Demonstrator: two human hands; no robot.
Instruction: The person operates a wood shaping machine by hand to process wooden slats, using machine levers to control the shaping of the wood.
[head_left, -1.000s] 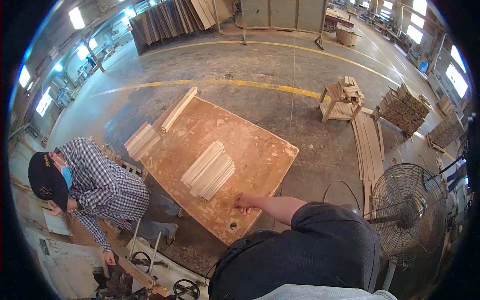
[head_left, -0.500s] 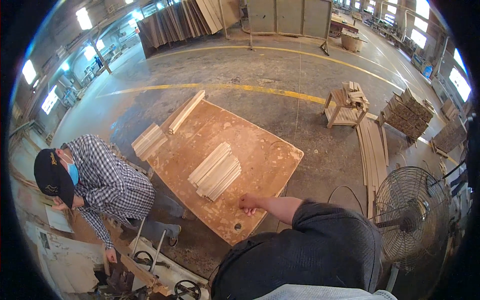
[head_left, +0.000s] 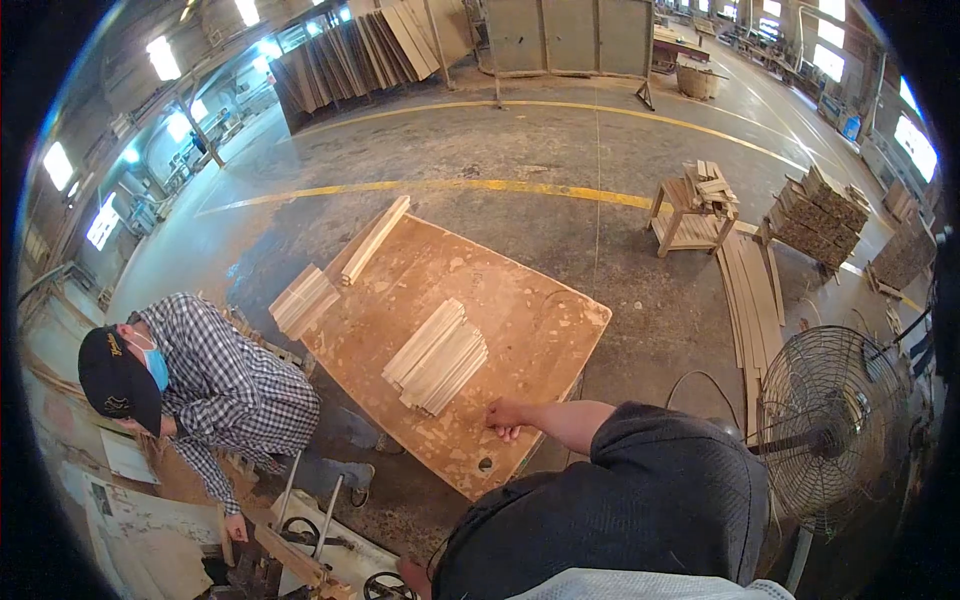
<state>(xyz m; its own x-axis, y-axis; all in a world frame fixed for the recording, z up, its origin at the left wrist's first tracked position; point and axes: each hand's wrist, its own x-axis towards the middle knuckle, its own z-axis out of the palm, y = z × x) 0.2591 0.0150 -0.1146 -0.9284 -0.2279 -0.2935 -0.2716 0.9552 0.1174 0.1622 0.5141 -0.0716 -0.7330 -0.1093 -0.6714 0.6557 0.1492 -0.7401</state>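
My right hand (head_left: pixel 508 415) rests on the brown tabletop (head_left: pixel 540 330) near its front corner, fingers curled into a loose fist with nothing showing in them. Just left of it lies a stack of pale wooden strips (head_left: pixel 437 355), apart from the hand. At the bottom edge a bit of skin, seemingly my left hand (head_left: pixel 412 577), shows beside a black handwheel (head_left: pixel 388 587); its fingers are hidden. Longer strips (head_left: pixel 375 240) lie along the table's far left edge, and another bundle of strips (head_left: pixel 304 302) sits at the left corner.
A co-worker (head_left: pixel 225 370) in a checked shirt bends over a machine (head_left: pixel 350 550) at the left. At the right stand a wire-caged fan (head_left: pixel 830 430), long boards (head_left: pixel 750 310) on the floor, a small wooden stand (head_left: pixel 690 225) with offcuts and a lumber pile (head_left: pixel 815 220).
The view has shifted slightly, so the table sits a little lower. A bit of skin has appeared by the handwheel at the bottom. My right hand stays curled on the table.
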